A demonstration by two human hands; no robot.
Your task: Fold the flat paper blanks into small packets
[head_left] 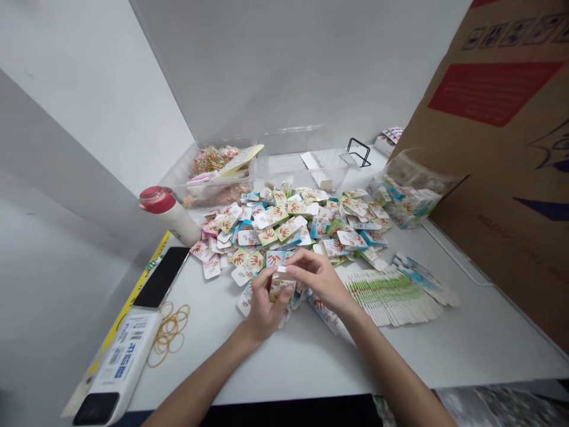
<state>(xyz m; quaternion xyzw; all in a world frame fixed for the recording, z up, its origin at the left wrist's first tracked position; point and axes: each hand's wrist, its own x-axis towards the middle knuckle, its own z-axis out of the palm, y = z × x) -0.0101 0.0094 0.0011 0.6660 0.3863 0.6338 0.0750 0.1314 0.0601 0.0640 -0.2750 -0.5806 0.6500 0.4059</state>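
My left hand (263, 303) is wrapped round a small printed cardboard box (281, 287), its thumb on the front face. From the right, my right hand (320, 279) pinches at the white flap on top of that same box. Just behind my hands spreads a heap of small printed boxes (291, 228) in green, blue and pink, many with their flaps up. Close to my right forearm lies a fanned row of flat, unfolded boxes (391, 296) with green edges, and a few blue flat ones (422, 279) rest at its far end.
On the left are a red-lidded bottle (171, 214), a phone (162, 277), rubber bands (169, 332) and a white device (120, 362). Behind stand a clear bin (178, 172) of colourful pieces and another clear tray (288, 178). A bag of boxes (409, 201) and a large carton (502, 178) occupy the right.
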